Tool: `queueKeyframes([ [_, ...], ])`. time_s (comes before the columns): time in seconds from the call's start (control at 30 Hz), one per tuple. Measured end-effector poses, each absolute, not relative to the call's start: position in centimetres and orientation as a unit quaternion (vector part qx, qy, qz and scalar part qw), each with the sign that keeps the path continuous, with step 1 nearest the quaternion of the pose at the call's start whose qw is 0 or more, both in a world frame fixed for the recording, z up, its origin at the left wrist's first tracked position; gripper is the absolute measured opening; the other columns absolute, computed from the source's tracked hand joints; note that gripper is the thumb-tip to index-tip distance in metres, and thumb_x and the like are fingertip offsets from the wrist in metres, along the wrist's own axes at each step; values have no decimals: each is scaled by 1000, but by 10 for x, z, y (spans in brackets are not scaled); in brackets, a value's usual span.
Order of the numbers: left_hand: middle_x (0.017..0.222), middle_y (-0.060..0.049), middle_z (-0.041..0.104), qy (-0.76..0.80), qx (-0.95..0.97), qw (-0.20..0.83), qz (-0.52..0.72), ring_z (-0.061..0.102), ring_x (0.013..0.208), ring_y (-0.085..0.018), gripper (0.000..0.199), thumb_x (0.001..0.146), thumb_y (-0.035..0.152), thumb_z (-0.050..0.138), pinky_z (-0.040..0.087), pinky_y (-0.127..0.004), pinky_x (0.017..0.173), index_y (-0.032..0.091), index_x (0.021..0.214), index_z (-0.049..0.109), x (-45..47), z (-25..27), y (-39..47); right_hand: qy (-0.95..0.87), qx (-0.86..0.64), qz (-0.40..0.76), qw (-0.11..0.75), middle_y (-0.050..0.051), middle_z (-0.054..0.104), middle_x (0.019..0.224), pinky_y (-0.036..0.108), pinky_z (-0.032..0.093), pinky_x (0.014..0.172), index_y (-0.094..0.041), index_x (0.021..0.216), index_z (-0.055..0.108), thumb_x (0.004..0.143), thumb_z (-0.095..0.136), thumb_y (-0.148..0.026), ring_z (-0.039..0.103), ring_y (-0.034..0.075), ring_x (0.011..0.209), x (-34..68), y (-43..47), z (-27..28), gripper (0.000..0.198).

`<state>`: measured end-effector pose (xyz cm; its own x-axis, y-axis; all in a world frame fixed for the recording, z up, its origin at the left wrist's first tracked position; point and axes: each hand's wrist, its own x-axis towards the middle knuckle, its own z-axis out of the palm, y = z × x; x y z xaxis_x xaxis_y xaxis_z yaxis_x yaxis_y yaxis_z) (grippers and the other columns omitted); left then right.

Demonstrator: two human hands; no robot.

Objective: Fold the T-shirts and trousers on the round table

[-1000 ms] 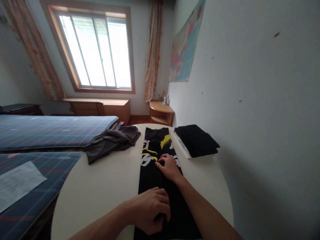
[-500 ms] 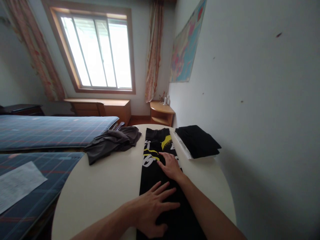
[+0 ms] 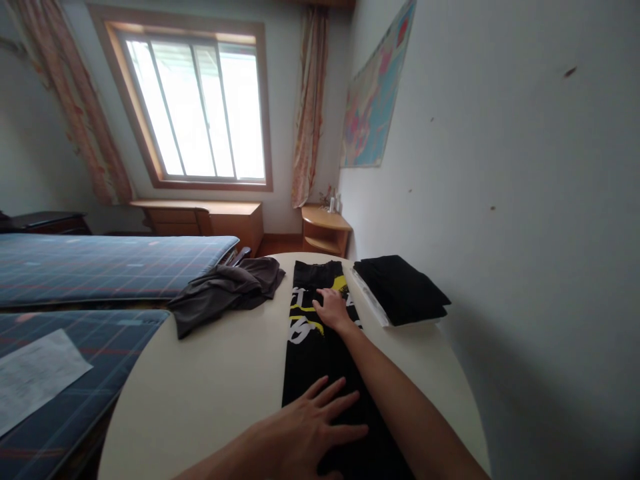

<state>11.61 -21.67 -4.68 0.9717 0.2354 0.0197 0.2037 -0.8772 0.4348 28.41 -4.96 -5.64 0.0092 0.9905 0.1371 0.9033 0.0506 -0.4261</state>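
L hand (image 3: pixel 313 430) is palm down w/ fingers fanned wide, over the near part of the black garment (image 3: pixel 317 360); can't tell if the palm presses the cloth. R hand (image 3: pixel 334 309) is farther up the table (image 3: pixel 220 380), palm down on the garment's print, thumb & index parted; can't tell if the other fingers grip any fabric.

Garment lies on the table as a long narrow strip, a bit R of table ctr, running from the near side up to close to the far edge. Far half has white lettering + yellow streaks, partly hidden by R hand.

Crumpled dk gray cloth (image 3: pixel 225 293) is at the table's far L edge. Folded black cloth (image 3: pixel 403 287) is at the table's far R side, atop a white item (image 3: pixel 371 297) that sticks out at its L & near sides.

L of table: far plaid mattress (image 3: pixel 110 263) & near plaid mattress (image 3: pixel 120 350), latter w/ a paper sheet (image 3: pixel 40 380). Beyond table: wood desk (image 3: pixel 235 217) under a window (image 3: pixel 200 113), corner shelf (image 3: pixel 325 217) w/ small items on top, too small to ID. R of table: white wall (image 3: pixel 525 267), w/ map (image 3: pixel 375 100) farther back.
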Motion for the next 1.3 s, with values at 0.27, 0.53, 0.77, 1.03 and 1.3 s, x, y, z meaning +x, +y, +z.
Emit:
queueKeyframes([
  [0.27, 164, -9, 15, 108, 964, 240, 37, 11, 149, -38, 70, 89, 46, 56, 13, -66, 115, 33, 153, 30, 119, -44, -217, -713, -683, 66, 145, 12, 38, 154, 49, 32, 109, -17, 140, 53, 94, 48, -37, 36, 32, 137, 290, -51, -64, 51],
  [0.53, 164, -7, 17, 112, 960, 251, 48, 14, 149, -36, 69, 89, 46, 56, 13, -64, 117, 33, 153, 31, 118, -45, -219, -791, -598, 83, 101, 5, 24, 162, 53, 10, 118, -27, 149, 41, 95, 36, -62, 19, 31, 147, 296, -68, -65, 64],
  [0.77, 156, -8, 37, 179, 942, 258, 118, 31, 145, -32, 70, 79, 29, 65, 27, -53, 118, 28, 146, 43, 110, -33, -213, -803, -561, 128, 152, 10, 14, 164, 43, 15, 120, -20, 152, 35, 99, 31, -56, 15, 25, 150, 318, -96, -72, 64],
  [1.03, 152, -13, 42, 317, 913, 194, 165, 34, 143, -28, 55, 87, 27, 58, 31, -50, 117, 21, 140, 44, 84, -54, -173, -846, -454, 239, 144, 10, 21, 162, 46, 13, 122, -20, 155, 27, 100, 37, -48, 17, 23, 150, 330, -169, -61, 63],
  [1.3, 109, -3, 61, 272, 934, 199, 116, 58, 102, -21, 26, 79, 27, 70, 47, -34, 91, 24, 101, 57, 86, -24, -214, -855, -419, 236, 194, 9, 51, 138, 36, 38, 110, -22, 126, 57, 90, 57, -31, 50, 21, 127, 335, -247, -28, 37],
])
